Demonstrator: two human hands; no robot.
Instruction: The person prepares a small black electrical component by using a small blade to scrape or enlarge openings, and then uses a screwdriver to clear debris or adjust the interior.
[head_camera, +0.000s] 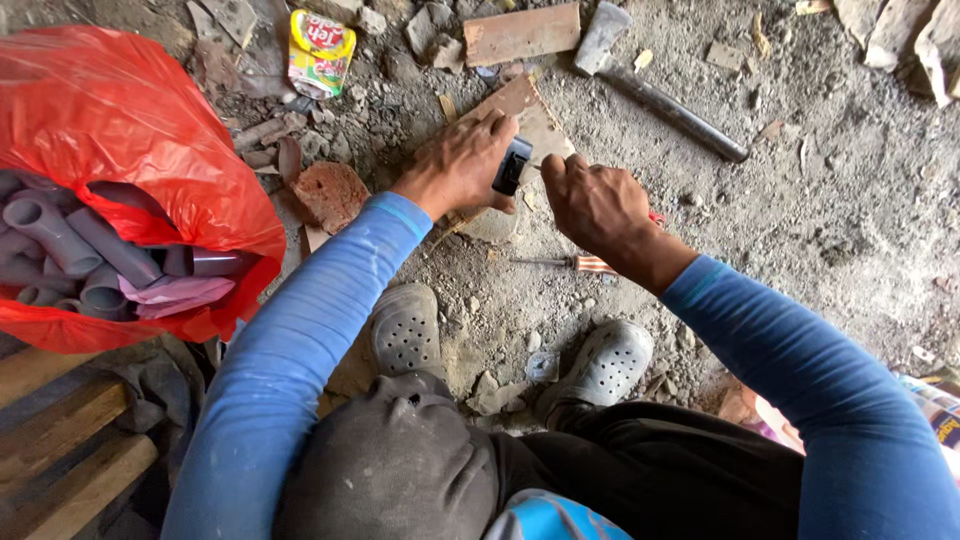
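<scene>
Two hands are at work — the left hand (462, 160) and the right hand (592, 200) — at about twelve o'clock from the knees. Two grey clogs (405, 328) sit below them. One red bag (110, 120) lies at nine o'clock, with roughly six grey pipe fittings (60, 235) showing inside, though some are hidden. One hammer (655, 85) lies at one o'clock — one screwdriver (570, 263) near the middle. One brick chunk (328, 195) sits at ten o'clock, one yellow packet (320, 50) at eleven.
</scene>
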